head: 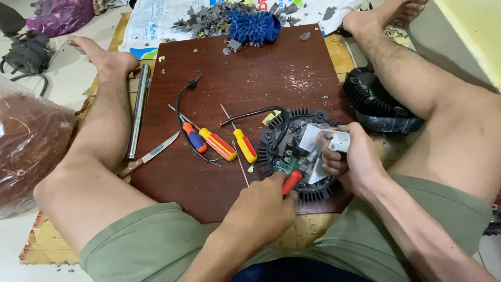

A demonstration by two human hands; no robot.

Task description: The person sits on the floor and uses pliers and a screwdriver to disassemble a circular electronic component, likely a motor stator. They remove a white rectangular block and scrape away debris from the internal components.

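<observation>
we see the left hand (263, 206) gripping a red-handled screwdriver (292, 181) — its tip in the round black finned housing (298, 154) on the brown board (245, 83); right hand (355, 156) fingers clamp a white box (339, 141) over it.

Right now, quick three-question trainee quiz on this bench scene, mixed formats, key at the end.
1. True or false: the left hand grips a red-handled tool.
2. What does the right hand hold? A) knife B) white block C) blue brush
3. How many loose screwdrivers lie on the board?

Key:
1. True; its tip goes into the round finned unit.
2. B, the white block. The knife and blue brush lie untouched.
3. Three: one blue-handled, two yellow-handled.
</observation>
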